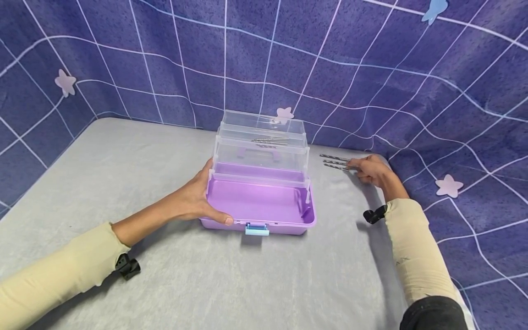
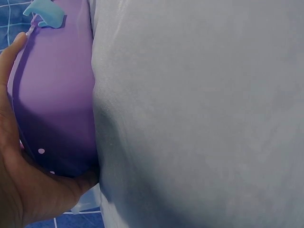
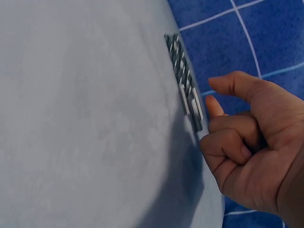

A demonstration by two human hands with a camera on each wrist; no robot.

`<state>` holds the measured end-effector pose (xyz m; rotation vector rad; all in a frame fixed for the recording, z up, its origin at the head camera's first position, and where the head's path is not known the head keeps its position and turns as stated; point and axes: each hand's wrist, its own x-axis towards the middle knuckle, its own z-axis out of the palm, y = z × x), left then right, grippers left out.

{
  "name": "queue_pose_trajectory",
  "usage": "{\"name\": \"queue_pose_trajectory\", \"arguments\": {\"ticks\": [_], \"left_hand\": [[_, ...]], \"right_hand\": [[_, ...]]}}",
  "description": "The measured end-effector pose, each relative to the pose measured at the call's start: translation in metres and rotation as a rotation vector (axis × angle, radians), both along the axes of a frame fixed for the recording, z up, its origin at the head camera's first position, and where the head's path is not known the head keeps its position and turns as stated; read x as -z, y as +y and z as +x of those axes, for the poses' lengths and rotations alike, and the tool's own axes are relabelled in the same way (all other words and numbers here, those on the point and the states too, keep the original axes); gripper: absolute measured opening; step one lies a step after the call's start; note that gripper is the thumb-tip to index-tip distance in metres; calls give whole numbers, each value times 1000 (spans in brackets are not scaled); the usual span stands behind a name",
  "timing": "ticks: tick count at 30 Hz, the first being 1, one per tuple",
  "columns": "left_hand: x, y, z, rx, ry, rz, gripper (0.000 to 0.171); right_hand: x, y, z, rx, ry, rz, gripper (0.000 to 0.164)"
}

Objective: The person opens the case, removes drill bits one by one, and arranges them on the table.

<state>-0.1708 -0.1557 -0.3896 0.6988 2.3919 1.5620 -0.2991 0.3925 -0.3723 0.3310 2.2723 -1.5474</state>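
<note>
Drill bits (image 1: 334,162), three of them, lie side by side on the grey cloth (image 1: 165,284) to the right of the purple toolbox (image 1: 255,199), with their fluted ends pointing toward it. The right hand (image 1: 371,168) is farther out from the toolbox than those fluted ends, its fingertips close to the shanks. In the right wrist view its thumb and forefinger stand apart with nothing seen between them, while the other fingers bend inward; whether any fingertip touches a bit, I cannot tell. The left hand (image 1: 194,195) grips the toolbox at its left side, thumb laid over the front rim and fingers round the side wall. Clear tiers (image 1: 231,158) rise in steps above the back of the toolbox's purple base, and some more bits (image 1: 270,139) show in one of the upper ones. A light-blue latch (image 1: 256,231) sits at the middle of the toolbox's front edge. Behind the toolbox hangs a blue-purple curtain (image 1: 247,59) with pale lines, and a pale star (image 1: 284,114) on it shows through and above the top tier. Cream sleeves (image 1: 66,261) cover both forearms, one on each side of the toolbox
</note>
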Motion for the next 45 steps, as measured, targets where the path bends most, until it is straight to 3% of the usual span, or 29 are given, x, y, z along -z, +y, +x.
{"name": "queue_pose_trajectory", "arguments": {"ticks": [4,8,17,27,35,41,45], "left_hand": [[-1,-1,0,-4,1,-8,162],[-1,-1,0,-10,9,-24,163],[-1,1,-1,-14,-2,-32,166],[-1,2,-1,-17,0,-42,165],[-1,2,-1,-20,1,-52,164],[-1,2,0,-19,-10,-44,164],[-2,1,2,-14,-17,-27,161]], "right_hand": [[-7,-9,-6,-35,37,7,40],[-15,-20,-10,-42,73,1,33],[-38,-60,-14,-21,169,-125,32],[-47,-92,-24,-48,322,-158,9],[-55,-115,-28,-21,427,-149,7],[-58,-135,-32,-71,447,-214,14],[-58,-145,-35,-109,458,-197,14]]}}
